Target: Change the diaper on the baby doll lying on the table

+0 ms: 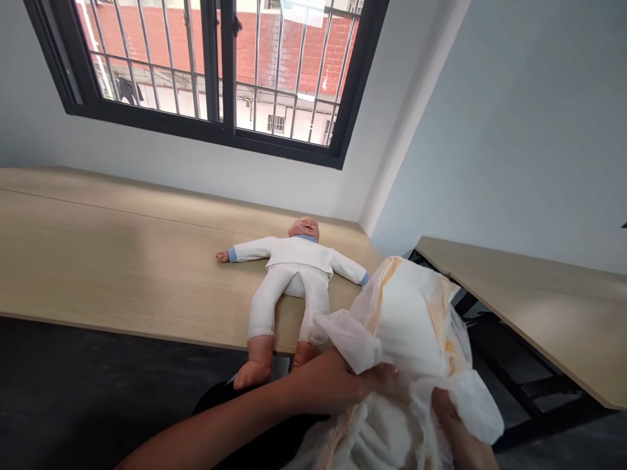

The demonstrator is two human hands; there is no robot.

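i have the left hand point(360, 384) closed on the near part of a white diaper point(409, 320), the fingers drawn together with only a small gap, the thumb lying on top and the rest partly hidden by the material; my right hand point(463, 434) grips the same diaper just beside it, thumb uppermost, its other fingers out of sight underneath; the diaper spreads up and away beyond both sets of fingers, yellow-orange trim along its sides, loose folds bunching below them; past the left fingers, a doll point(300, 256) in white clothes with blue cuffs lies face up on the worktop point(122, 261), its feet over the near edge, close to my left forearm; off to the right of the fingers stands another table point(533, 287)
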